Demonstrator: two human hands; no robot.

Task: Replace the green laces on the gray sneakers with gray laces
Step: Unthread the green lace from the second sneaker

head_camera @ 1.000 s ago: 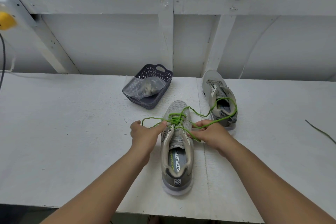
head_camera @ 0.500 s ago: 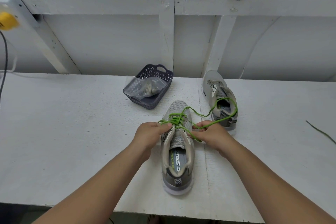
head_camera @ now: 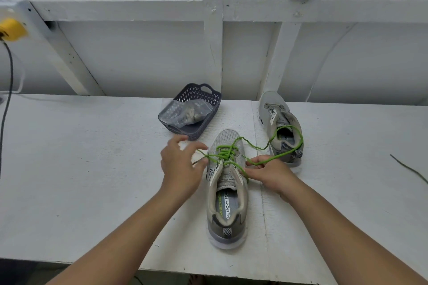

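Nearest us, between our two forearms, sits the gray sneaker (head_camera: 227, 188) on the white table (head_camera: 81, 169), heel toward us and toe pointing away. Its green lace (head_camera: 228, 154) is threaded only through the eyelets near the toe, just beyond our hands.

Our left hand (head_camera: 180, 165) hovers at the shoe's left side with the fingers spread and loose — one end of the lace runs across just by its fingertips, but we cannot tell whether it is gripped. Our right hand (head_camera: 269, 172) is pressed against the shoe's right side, fingers pinched closed on the lace where it leaves the eyelets.

From the right hand the lace loops away over the second sneaker (head_camera: 279, 126), which lies beyond and to the right of that hand and has no lace threaded in it.

Beyond the left hand stands a dark basket (head_camera: 209, 105) holding a clear plastic bag (head_camera: 185, 112) — the contents are too blurred to name.
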